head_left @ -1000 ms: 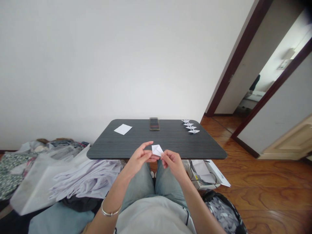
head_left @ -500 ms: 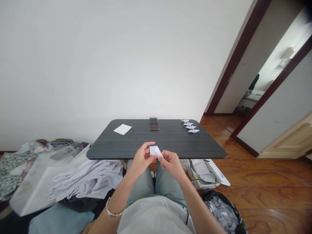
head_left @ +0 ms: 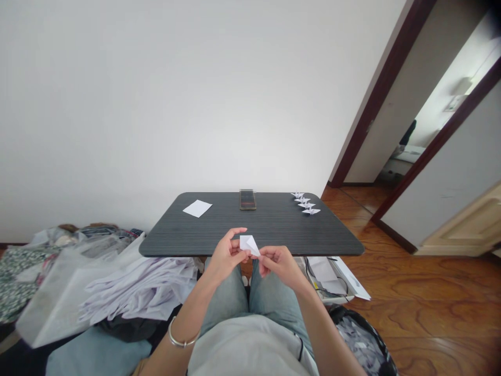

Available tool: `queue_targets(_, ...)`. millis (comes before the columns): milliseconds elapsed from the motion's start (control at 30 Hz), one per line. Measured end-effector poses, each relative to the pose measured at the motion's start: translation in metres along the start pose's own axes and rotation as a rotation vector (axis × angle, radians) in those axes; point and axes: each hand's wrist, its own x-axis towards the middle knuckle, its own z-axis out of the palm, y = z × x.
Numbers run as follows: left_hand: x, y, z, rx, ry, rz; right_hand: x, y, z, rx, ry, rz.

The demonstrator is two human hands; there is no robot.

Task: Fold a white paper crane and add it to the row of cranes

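A small folded piece of white paper (head_left: pixel 248 243) is held between my two hands, just above the near edge of the dark table (head_left: pixel 188 235). My left hand (head_left: pixel 230 254) pinches its lower left side between thumb and fingers, with the index finger stretched out behind it. At the paper's lower right corner, the thumb and index finger of my right hand (head_left: pixel 276 262) close on the tip. Several folded paper cranes (head_left: pixel 306 204) stand in a row at the table's far right. Toward the far left lies a white sheet of paper (head_left: pixel 198 208).
A phone (head_left: pixel 248 199) rests at the table's back edge, by the white wall. Piled clothes (head_left: pixel 144 287) are at the left. Below right are a box with cables (head_left: pixel 331 282) and a black-lined bin of paper scraps (head_left: pixel 360 339). A doorway opens at the right.
My right hand has shifted slightly down and its fingers now grip nearer the paper's lower right tip. My left hand has hardly moved.
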Motion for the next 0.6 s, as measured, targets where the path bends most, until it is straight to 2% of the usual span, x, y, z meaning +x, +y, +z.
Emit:
queue_targets(133, 0.0, 0.001, -0.001, 0.0, -0.001, -0.003, -0.002, -0.007, -0.006, -0.008, -0.106, 0.004)
queue_targets(233, 0.0, 0.001, -0.001, 0.005, 0.005, -0.001, -0.003, -0.011, -0.007, 0.01, -0.129, -0.006)
queue_targets(433, 0.0, -0.001, 0.0, 0.009, 0.016, -0.009, 0.001, -0.001, -0.002, -0.011, 0.046, -0.008)
queue_targets(600, -0.001, -0.002, -0.005, 0.01, -0.005, -0.021, 0.003, 0.005, -0.003, 0.027, 0.081, 0.009)
